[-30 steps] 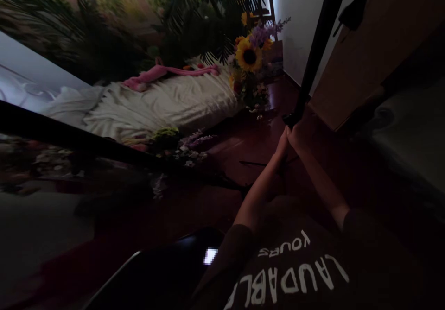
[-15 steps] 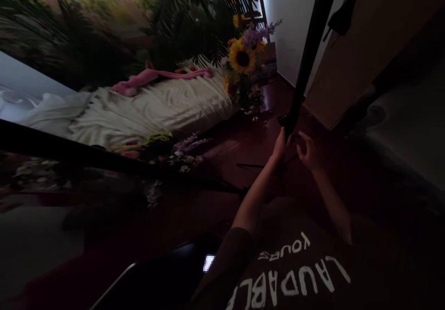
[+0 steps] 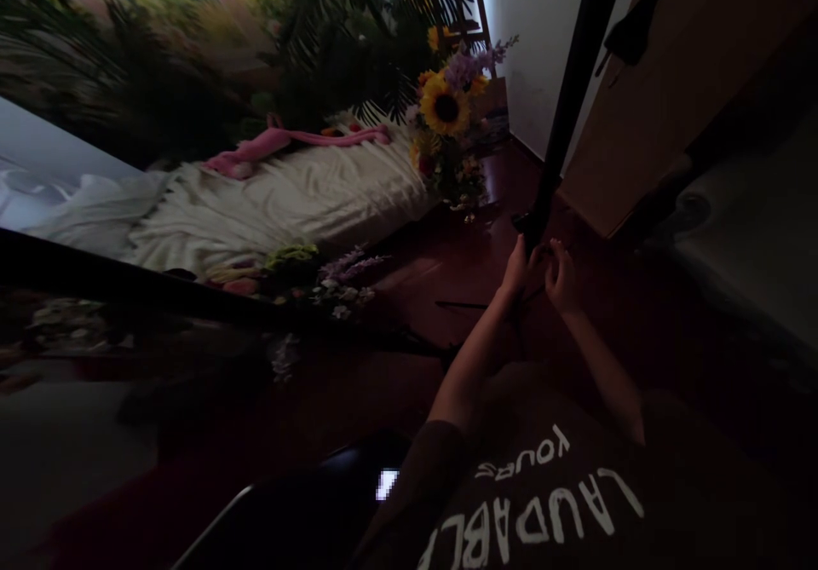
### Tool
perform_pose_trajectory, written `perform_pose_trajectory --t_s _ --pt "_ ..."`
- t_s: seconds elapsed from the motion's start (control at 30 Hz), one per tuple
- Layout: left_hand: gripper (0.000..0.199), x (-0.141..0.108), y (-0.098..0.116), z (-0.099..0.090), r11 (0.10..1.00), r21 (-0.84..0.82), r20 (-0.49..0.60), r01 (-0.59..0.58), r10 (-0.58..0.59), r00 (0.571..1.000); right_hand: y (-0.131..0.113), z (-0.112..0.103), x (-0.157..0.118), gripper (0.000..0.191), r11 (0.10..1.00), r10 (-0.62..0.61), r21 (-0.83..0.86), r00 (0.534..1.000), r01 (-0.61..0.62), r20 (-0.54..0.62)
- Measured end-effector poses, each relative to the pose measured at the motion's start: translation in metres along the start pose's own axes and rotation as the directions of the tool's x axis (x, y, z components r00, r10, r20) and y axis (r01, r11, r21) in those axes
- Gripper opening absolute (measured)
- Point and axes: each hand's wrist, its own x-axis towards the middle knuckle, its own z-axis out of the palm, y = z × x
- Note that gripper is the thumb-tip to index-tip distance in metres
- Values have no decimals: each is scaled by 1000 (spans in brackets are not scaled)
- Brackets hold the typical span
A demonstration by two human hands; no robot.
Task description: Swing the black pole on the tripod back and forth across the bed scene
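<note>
A tall black pole (image 3: 578,84), which looks like a light stand, slants up to the right from the dark floor. My left hand (image 3: 516,272) is wrapped round its lower part, just below a small black knob or clamp (image 3: 522,222). Thin dark legs (image 3: 461,304) spread near the floor under my hands. Just right of the pole is my right hand (image 3: 563,282), its fingers bent and its thumb apart from them. Its fingertips come close to the left fingers; whether they touch them or the pole is too dark to tell.
A cream cloth (image 3: 307,187) drapes a low platform, with a pink plush toy (image 3: 256,148) on it. Sunflowers (image 3: 444,106) and other flowers stand at its end. Another black pole (image 3: 192,302) crosses at left. A brown board (image 3: 630,127) leans at right. A dark glossy panel (image 3: 307,502) lies below.
My right hand has moved slightly left, closer to the left hand and the pole, and its fingers have drawn nearer together. My left hand keeps its grip in the same place.
</note>
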Motion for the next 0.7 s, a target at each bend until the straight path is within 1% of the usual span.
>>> perform_pose_trajectory --t_s 0.07,0.13,0.2,0.3,0.37,0.43,0.47,0.5,0.53,0.6,0.67,0.7 --pt "49 0 3 -1 1000 15 7 18 -18 1000 -1 -2 7 48 997 31 68 999 -30 -15" --pt "47 -1 6 -2 1000 19 19 24 -24 1000 -1 -5 13 46 982 75 176 996 -67 -38" --pt "46 -1 8 -2 1000 17 18 22 -23 1000 2 -7 18 46 955 159 264 985 -137 -63" --pt "46 -1 10 -2 999 23 2 25 -25 1000 10 -7 25 50 912 302 304 952 -274 -48" --pt "45 -1 9 -2 999 21 4 28 -28 1000 15 -5 29 52 879 362 342 932 -333 -21" --pt "44 -1 9 -2 1000 16 7 27 -27 1000 17 -2 34 50 811 432 430 902 -398 20" --pt "43 0 9 -2 1000 16 6 26 -26 1000 18 0 37 48 752 485 479 872 -453 63" --pt "43 0 10 -2 999 20 5 26 -26 1000 17 1 40 45 673 546 526 829 -520 121" --pt "42 0 10 -2 999 26 4 27 -27 1000 16 2 44 42 574 606 566 772 -592 192" --pt "42 1 11 -2 999 36 8 33 -33 999 13 1 52 31 331 686 623 634 -709 356" --pt "41 1 11 -2 999 32 16 44 -44 999 11 -3 61 19 66 680 632 498 -772 538" --pt "41 0 11 -2 998 26 19 49 -49 999 11 -6 65 18 -58 650 612 436 -789 623"
